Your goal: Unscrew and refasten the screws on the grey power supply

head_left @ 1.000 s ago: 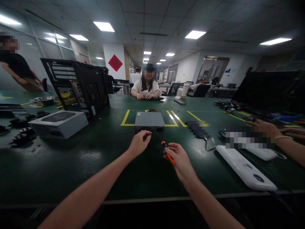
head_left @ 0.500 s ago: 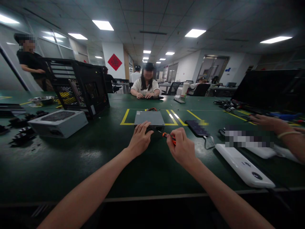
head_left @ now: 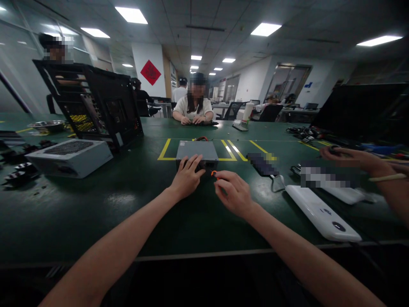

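Observation:
A grey computer power supply [head_left: 197,149] lies on the green table in front of me, its cables at the far side. My left hand [head_left: 189,172] grips its near edge, fingers over the top and thumb against the front face. Close to the right part of that face, my right hand [head_left: 234,191] holds a screwdriver [head_left: 214,173] by its orange handle between thumb and fingers. Most of the handle is hidden by the hand. The tip points at the near face; whether it touches a screw is too small to tell.
To the left stand a black computer case [head_left: 96,102] and a second power supply [head_left: 70,157]. A phone [head_left: 262,164] and a white power bank [head_left: 322,213] lie to the right. A co-worker's hand [head_left: 351,160] reaches in at right. Another person [head_left: 193,104] sits opposite.
My right hand has moved left, closer to the power supply, bringing the screwdriver along. My left hand stays on the unit. The whole view has shifted slightly.

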A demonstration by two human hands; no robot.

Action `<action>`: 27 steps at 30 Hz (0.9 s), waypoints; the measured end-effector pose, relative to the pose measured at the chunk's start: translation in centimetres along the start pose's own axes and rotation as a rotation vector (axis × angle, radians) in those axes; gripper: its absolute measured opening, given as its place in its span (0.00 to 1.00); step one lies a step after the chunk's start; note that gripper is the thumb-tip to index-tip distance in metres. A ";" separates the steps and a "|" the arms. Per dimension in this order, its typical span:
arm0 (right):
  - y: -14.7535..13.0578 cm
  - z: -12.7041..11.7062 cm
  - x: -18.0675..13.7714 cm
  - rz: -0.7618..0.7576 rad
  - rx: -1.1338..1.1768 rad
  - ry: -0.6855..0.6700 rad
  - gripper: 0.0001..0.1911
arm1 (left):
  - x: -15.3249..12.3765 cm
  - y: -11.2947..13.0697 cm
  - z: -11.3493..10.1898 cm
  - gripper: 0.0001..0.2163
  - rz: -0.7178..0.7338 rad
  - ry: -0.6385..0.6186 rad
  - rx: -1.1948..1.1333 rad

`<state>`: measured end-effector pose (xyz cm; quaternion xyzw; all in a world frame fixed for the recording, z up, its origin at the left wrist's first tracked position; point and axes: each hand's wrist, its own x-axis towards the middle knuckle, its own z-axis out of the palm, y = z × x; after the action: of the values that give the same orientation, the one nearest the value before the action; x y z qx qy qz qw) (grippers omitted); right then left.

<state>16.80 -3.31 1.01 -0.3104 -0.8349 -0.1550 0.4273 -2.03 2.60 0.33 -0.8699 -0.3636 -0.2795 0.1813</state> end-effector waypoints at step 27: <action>-0.5 0.4 -1.0 -0.006 0.043 -0.139 0.09 | -0.9 -0.9 -0.4 0.16 -0.014 0.002 -0.036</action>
<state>16.70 -3.84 0.02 -0.3088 -0.8666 -0.1166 0.3742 -3.29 2.51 0.19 -0.8702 -0.3645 -0.2881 0.1641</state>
